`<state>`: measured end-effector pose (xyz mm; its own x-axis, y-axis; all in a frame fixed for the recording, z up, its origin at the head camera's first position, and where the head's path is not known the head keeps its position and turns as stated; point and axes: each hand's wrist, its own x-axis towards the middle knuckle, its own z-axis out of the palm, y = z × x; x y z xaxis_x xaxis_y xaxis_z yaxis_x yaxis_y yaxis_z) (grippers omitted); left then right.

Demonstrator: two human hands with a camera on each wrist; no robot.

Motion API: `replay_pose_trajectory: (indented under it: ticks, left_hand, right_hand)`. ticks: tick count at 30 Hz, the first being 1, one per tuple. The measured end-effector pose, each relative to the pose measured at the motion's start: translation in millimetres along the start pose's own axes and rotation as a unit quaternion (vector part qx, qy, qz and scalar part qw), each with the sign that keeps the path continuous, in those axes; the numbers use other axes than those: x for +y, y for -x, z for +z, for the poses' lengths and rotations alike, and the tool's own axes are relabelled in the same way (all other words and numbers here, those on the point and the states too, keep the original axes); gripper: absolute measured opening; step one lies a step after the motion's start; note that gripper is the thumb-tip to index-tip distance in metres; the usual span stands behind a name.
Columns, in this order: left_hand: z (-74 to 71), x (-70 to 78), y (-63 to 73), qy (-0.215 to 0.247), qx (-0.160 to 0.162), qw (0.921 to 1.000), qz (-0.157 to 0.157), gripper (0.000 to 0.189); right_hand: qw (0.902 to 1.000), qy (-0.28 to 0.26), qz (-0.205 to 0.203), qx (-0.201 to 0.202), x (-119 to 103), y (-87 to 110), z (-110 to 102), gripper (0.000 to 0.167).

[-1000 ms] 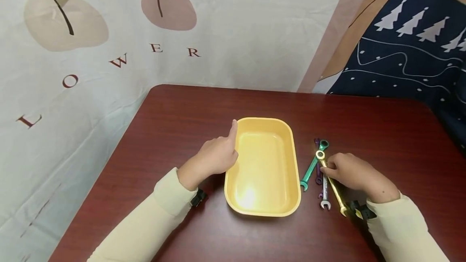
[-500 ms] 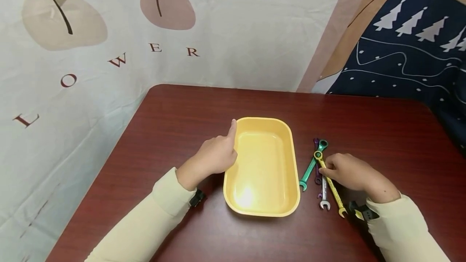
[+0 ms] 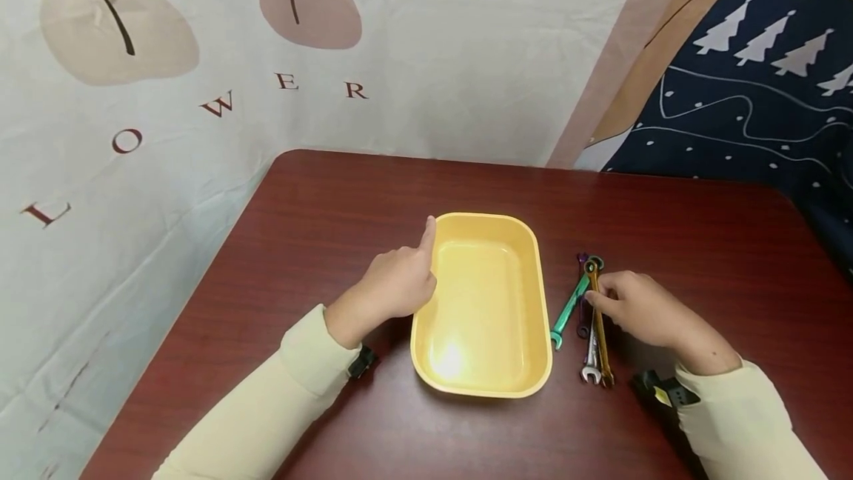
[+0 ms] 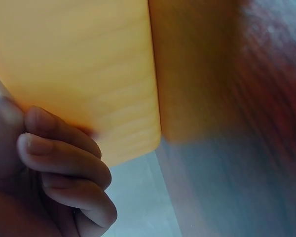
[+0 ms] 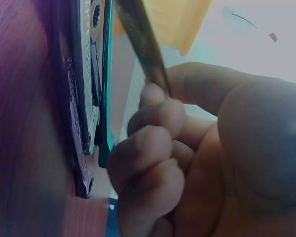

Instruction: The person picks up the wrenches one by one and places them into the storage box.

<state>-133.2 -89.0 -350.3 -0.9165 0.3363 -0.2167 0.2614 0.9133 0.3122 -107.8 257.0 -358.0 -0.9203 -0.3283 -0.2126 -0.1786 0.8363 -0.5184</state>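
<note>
Right hand [image 3: 643,310] pinches the gold wrench [image 3: 602,332] between thumb and fingers, but the gripped stretch is covered in the head view. Right wrist view: only a short length of it shows, cut off at the top edge, disappearing into the fingertips. Can't tell if it touches the wrenches below.

Those are hard to separate: green wrench [image 3: 568,314] slants clear toward the tray, silver wrench [image 3: 590,363] is mostly hidden behind the gold 1, purple wrench [image 3: 583,324] shows only in bits. At least 4 wrenches in total; exact count unclear from the overlap. All sit just right of the yellow tray [image 3: 483,317], on the red-brown table [image 3: 333,198].

Left hand [image 3: 397,284] grips the tray's left rim, 1 finger straight along it, 3 curled by the outer wall in the left wrist view. It covers part of that rim. Tray's outside fills much of that view and is cut off; table there is blurred. Both sleeves [image 3: 266,398] run out of frame, as do the white wall cloth [image 3: 453,58] and navy cloth [image 3: 746,110].

Vs 0.5 s ago: gold wrench has swung from a slant to nearly in line with the silver 1, top ring now over the green ring, forked end beside the silver fork. Left hand and tray essentially unchanged.
</note>
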Motion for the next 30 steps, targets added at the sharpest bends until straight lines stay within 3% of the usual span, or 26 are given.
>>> replay_pose_trajectory:
  ticks: [16, 30]
  left_hand:
    - [-0.1, 1.3, 1.7, -0.006, 0.009, 0.9999, -0.01, 0.082]
    - [0.7, 1.6, 1.1, 0.003, 0.014, 0.9998, -0.017, 0.083]
  right_hand:
    - [0.9936, -0.108, 0.001, 0.035, -9, 0.5, 1, 0.035]
    - [0.9855, -0.153, 0.022, 0.069, -23, 0.6, 1, 0.042]
